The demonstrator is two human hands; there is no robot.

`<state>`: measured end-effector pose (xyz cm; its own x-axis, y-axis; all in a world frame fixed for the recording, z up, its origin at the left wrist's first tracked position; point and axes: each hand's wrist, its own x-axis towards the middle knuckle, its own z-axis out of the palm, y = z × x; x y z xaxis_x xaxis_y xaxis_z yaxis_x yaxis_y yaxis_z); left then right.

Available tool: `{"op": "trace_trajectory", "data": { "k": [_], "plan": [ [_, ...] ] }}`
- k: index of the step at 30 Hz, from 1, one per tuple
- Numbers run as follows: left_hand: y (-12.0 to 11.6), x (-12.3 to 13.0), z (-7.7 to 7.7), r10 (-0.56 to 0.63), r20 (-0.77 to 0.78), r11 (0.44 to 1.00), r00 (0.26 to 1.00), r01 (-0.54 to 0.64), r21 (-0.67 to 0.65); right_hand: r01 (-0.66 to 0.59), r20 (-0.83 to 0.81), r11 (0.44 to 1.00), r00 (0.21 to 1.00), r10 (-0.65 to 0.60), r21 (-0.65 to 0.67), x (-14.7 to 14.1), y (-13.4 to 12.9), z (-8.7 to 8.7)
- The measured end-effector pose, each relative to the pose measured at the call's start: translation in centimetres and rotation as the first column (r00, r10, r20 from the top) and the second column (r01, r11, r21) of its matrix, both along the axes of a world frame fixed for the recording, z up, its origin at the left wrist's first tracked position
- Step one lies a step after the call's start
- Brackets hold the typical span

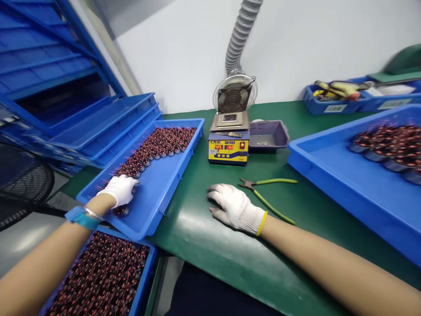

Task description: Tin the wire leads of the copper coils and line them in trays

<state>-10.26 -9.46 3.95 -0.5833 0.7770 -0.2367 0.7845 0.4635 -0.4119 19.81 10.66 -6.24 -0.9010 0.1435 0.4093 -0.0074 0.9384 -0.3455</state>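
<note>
My left hand (120,189), in a white glove, reaches down into the left blue tray (154,184) at the near end of its rows of small wound coils (161,147) with reddish wire ends. Its fingers bend over the coils and are partly hidden; whether one is gripped I cannot tell. Just beneath it sits another coil (121,210). My right hand (232,206), also gloved, rests on the green mat (197,232) with loosely curved fingers apart and nothing in them. Close beside it lie green-handled cutting pliers (263,195), their handles spread.
A soldering pot (228,149) with red digits stands at the back under a grey duct (241,35). A purple bin (268,134) adjoins it. At right is another blue tray (329,175) of coils. A full coil tray (98,272) sits lower left, near stacked blue trays (115,127).
</note>
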Motion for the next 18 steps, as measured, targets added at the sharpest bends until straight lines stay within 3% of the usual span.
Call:
{"op": "trace_trajectory", "data": {
  "k": [4, 8, 11, 13, 14, 15, 18],
  "plan": [
    [1.4, -0.6, -1.0, 0.027, -0.034, 0.999, 0.999, -0.029, -0.040, 0.025, 0.012, 1.000, 1.000, -0.025, 0.005, 0.3, 0.2, -0.2],
    [2.6, -0.5, 0.5, 0.030, -0.051, 1.000, 0.998, -0.031, -0.007, 0.031, 0.012, 0.999, 0.999, -0.031, -0.023, 0.4, 0.5, -0.3],
    [3.8, 2.1, 2.4, 0.018, -0.061, 0.995, 0.998, -0.012, 0.099, -0.001, -0.018, 0.990, 1.000, -0.001, -0.143, 0.4, 0.5, 0.0],
    [4.8, 5.7, 3.2, -0.071, -0.042, 0.964, 0.997, 0.079, 0.255, -0.030, -0.058, 0.941, 0.998, 0.011, -0.336, 0.4, 0.3, 0.5],
    [5.4, 7.9, 3.2, -0.147, -0.050, 0.919, 0.988, 0.155, 0.363, -0.047, -0.085, 0.881, 0.996, 0.007, -0.470, 0.4, 0.1, 0.7],
    [6.1, 10.2, 3.0, -0.261, -0.054, 0.872, 0.964, 0.259, 0.416, -0.073, -0.115, 0.785, 0.993, 0.002, -0.615, 0.4, -0.1, 0.9],
    [8.4, 16.6, 1.5, -0.537, -0.097, 0.706, 0.838, 0.509, 0.492, -0.187, -0.202, 0.373, 0.979, -0.001, -0.909, 0.5, -0.7, 1.3]
  ]
}}
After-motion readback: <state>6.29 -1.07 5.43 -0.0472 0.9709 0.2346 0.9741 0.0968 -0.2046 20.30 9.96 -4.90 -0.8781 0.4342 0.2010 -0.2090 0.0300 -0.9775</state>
